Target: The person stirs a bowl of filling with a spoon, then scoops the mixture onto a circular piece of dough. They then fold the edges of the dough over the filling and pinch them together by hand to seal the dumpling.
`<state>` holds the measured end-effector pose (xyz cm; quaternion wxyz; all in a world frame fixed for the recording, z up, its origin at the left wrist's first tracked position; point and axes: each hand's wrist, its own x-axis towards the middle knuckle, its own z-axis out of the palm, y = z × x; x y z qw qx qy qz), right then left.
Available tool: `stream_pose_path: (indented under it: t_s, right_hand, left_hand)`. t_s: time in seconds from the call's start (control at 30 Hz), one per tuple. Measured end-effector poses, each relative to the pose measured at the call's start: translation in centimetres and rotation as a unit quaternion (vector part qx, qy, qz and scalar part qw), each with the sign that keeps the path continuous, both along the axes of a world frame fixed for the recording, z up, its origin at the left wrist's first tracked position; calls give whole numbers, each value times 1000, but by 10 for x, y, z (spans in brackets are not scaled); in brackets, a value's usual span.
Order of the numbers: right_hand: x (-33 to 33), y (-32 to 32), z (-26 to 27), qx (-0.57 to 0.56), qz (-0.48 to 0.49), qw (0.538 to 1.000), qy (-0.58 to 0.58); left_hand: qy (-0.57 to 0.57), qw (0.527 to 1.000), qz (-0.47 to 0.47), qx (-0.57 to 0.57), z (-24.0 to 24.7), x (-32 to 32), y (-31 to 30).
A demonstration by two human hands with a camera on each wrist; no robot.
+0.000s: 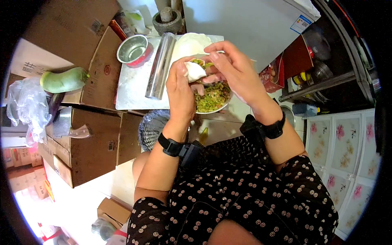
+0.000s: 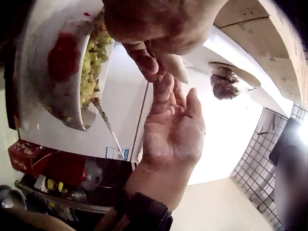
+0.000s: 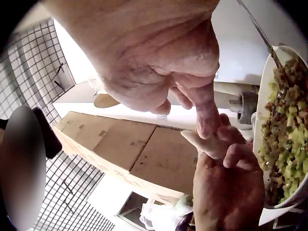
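Note:
The left hand [image 1: 181, 92] holds a folded white dough wrapper [image 1: 195, 72] with green filling at its opening, above the table. In the right wrist view, the left hand's [image 3: 228, 192] fingers curl round the pale dough [image 3: 204, 143], and a fingertip of the right hand [image 3: 159, 62] touches it. The right hand [image 1: 243, 79] arches over from the other side, palm facing the left hand. In the left wrist view the dough [image 2: 171, 65] shows under the left hand [image 2: 161, 21], beside the right hand's [image 2: 173, 134] fingertips. Beneath both hands is a bowl of chopped green filling [image 1: 212, 100].
On the white board [image 1: 130, 87] lie a metallic rolling cylinder [image 1: 160, 67], a red-sided metal bowl [image 1: 134, 51] and flat dough [image 1: 192, 43]. A stone mortar [image 1: 166, 22] stands behind. Cardboard boxes [image 1: 96, 143] with a gourd [image 1: 64, 79] and cleaver [image 1: 71, 126] are left; a lined basket [image 1: 153, 128] is below.

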<state>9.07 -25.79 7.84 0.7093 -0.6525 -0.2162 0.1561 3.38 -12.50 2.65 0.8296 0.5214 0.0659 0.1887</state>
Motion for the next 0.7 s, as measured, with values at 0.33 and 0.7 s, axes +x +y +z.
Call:
stream_pose_path:
  t_s: [0.33,0.7]
  right_hand:
    - [-16,4,-3,-13,-56,963,-263]
    - [-20,0,3,-52,-48,910,-409]
  left_hand:
    - [-87,988,-8,-124,-3,-3,1]
    - [-119,991,37,-37,6,-7,-7]
